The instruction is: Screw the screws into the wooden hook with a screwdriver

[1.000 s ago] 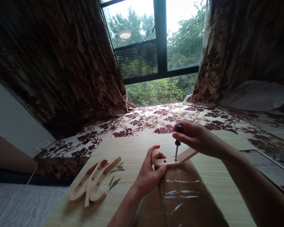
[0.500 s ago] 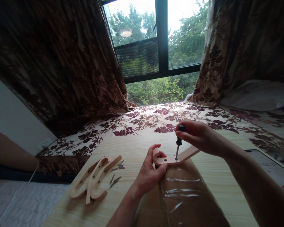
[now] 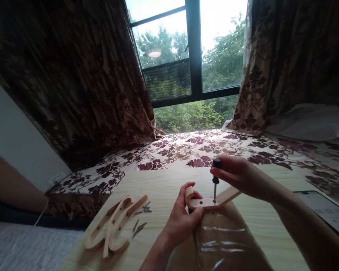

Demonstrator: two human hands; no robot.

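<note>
A curved wooden hook [image 3: 208, 203] lies across the end of a brown taped box [image 3: 223, 235]. My left hand [image 3: 183, 218] grips its curled end, with the thumb in front and fingers behind. One dark hole shows in the wood near that thumb. My right hand [image 3: 234, 175] holds a screwdriver [image 3: 216, 180] by its black handle, nearly upright. The screwdriver's tip meets a screw [image 3: 214, 201] in the hook's second hole. Left of my hands, several more wooden hooks [image 3: 124, 218] lie together, and several loose screws [image 3: 140, 228] are beside them.
These things rest on a pale wooden table [image 3: 158, 184]. A tablet or phone [image 3: 324, 212] lies at the right, partly behind my right forearm. Beyond the table are a flowered cloth [image 3: 175, 150], dark curtains [image 3: 101, 75] and a window [image 3: 197, 49].
The whole view has shifted, so everything appears slightly lower. Both hands keep their holds, and the screwdriver remains on the same screw, now a little more upright.
</note>
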